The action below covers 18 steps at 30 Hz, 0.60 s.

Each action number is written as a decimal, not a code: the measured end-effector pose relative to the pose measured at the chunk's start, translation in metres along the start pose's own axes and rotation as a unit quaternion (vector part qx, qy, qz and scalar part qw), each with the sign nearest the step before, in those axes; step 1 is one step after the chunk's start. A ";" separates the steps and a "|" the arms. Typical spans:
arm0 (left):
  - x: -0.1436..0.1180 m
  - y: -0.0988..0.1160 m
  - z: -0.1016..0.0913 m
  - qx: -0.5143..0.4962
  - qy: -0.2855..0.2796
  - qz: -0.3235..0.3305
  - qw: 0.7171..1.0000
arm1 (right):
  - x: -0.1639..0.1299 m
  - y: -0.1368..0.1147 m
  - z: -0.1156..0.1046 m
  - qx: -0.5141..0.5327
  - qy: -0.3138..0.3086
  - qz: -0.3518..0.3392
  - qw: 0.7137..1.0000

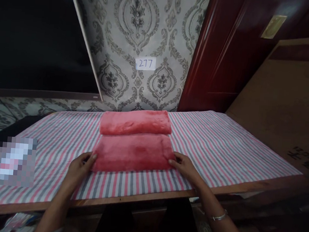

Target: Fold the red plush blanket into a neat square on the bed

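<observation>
While both hands rest at the ends of the near towel [133,152], neither grip is closed: the left hand [81,164] lies with fingers spread and flat against the towel's left edge, and the right hand [184,165] lies likewise with fingertips touching its right edge. Nothing is pinched or lifted; the fingers stand apart. This folded red towel lies between the two hands, its long axis running left to right across the tabletop [222,143], so each hand meets one short end and both are equally near. Just beyond it, on the far side and touching along the long edge, lies a second towel [135,121], folded thicker and set parallel. Both sit on a striped cloth [60,136] of pink, grey and white that covers the tabletop. A bracelet [220,216] circles the right wrist. Far off, a label reading 277 [145,63] hangs on patterned wallpaper, with a dark red door [225,53] to the right. A blurred patch lies near left. Nothing stands between hands and towel.
</observation>
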<state>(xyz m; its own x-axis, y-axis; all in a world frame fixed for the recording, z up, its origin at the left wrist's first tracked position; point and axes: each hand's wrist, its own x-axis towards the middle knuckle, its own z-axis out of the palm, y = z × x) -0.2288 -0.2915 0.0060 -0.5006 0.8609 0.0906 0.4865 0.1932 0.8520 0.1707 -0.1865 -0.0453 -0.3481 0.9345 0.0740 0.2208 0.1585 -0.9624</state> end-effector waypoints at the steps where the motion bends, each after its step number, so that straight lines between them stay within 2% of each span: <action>1: 0.001 0.000 0.004 -0.019 -0.003 0.001 1.000 | 0.000 0.000 0.003 -0.002 0.006 -0.004 1.000; 3: 0.003 -0.002 0.011 -0.047 -0.005 0.005 0.999 | -0.001 0.000 0.006 -0.003 0.029 -0.015 0.999; 7: 0.005 -0.011 0.012 -0.038 0.049 0.005 0.998 | -0.007 0.002 0.002 0.009 0.078 -0.026 0.997; 8: 0.005 -0.012 0.010 -0.037 0.046 0.003 0.998 | -0.008 0.003 0.001 0.014 0.080 -0.021 0.997; 12: 0.001 -0.013 0.007 -0.035 -0.028 -0.008 0.999 | -0.011 0.001 0.002 0.038 0.065 -0.001 0.997; 15: 0.000 -0.016 0.011 0.013 0.001 -0.003 1.000 | -0.011 0.001 0.005 0.060 0.038 -0.016 0.997; 18: 0.003 -0.022 0.011 0.062 0.032 0.010 0.997 | -0.012 0.005 0.005 0.029 0.051 -0.026 0.998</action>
<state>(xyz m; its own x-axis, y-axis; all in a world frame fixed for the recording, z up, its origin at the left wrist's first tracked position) -0.2333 -0.2881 -0.0182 -0.5329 0.8341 0.1423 0.5799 0.2374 0.7794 0.1716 -0.1986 -0.0519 -0.2618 0.9537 0.1482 0.1504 0.1920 -0.9698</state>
